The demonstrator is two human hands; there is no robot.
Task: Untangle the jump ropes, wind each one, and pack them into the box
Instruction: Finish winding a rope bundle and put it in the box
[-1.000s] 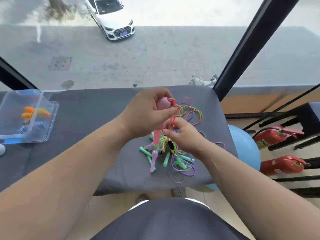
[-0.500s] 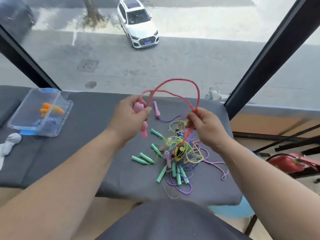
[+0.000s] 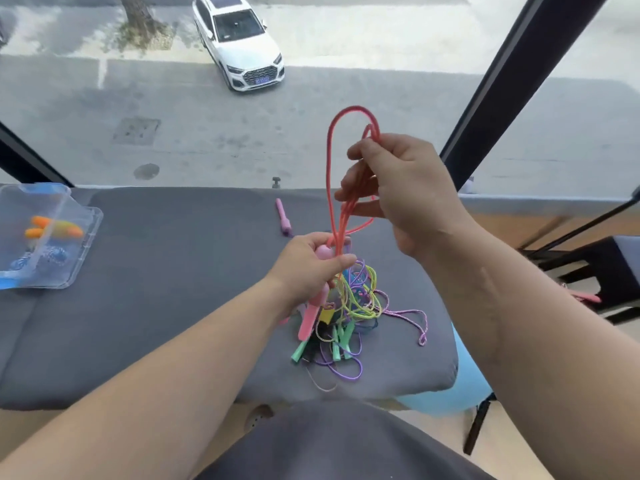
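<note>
My left hand [image 3: 310, 268] grips the pink handles [image 3: 313, 308] of a jump rope above a tangle of ropes. Its coral-red cord [image 3: 330, 161] runs up in long loops to my right hand [image 3: 398, 192], which pinches the loops high above the table. Under my hands lies the tangled pile [image 3: 349, 317] of yellow, purple and pink cords with green handles on the grey padded table [image 3: 156, 289]. A single pink handle [image 3: 284, 218] lies apart, farther back. The clear plastic box [image 3: 45, 237] stands at the table's left, holding an orange-handled rope and a blue one.
A large window with black frame bars [image 3: 512, 81] rises right behind the table's far edge. A light-blue ball [image 3: 460, 386] sits beneath the table's right side. Black furniture [image 3: 588, 268] stands to the right. My lap fills the bottom of the view.
My right hand has risen and come closer to my left, drawing the red cord from a wide arch into tall narrow loops. My left hand has moved right and now sits over the pile.
</note>
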